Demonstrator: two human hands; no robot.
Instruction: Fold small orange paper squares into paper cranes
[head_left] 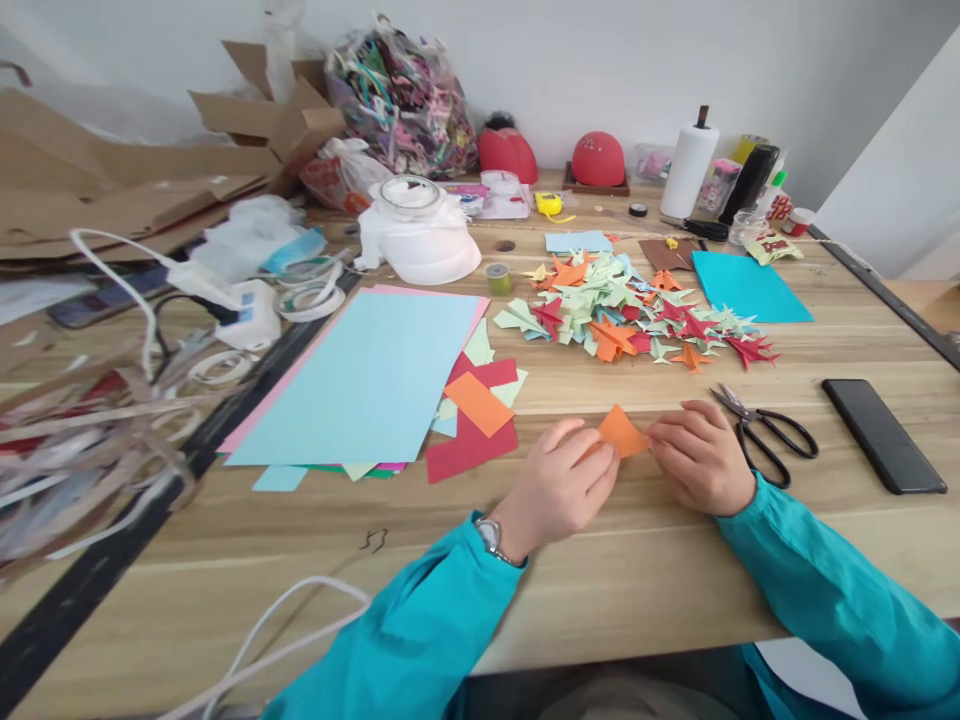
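A small piece of orange paper (622, 432) is held between my two hands, just above the wooden table. My left hand (562, 475) is closed on its left side, the fingers curled over its edge. At the paper's right corner my right hand (696, 455) pinches with thumb and fingers. Whether the paper is folded under my fingers is hidden. Left of my hands lie an orange paper strip (480, 403) and red paper pieces (469, 450). Black-handled scissors (757, 425) lie partly spread beside my right hand. Beyond my hands is a heap of folded paper shapes (607, 300) in several colours.
A stack of large paper sheets (360, 375), light blue on top, lies to the left. A black phone (883, 435) lies far right. A teal sheet (750, 286) is behind the scissors. White cables and a power strip (251, 315) crowd the left side.
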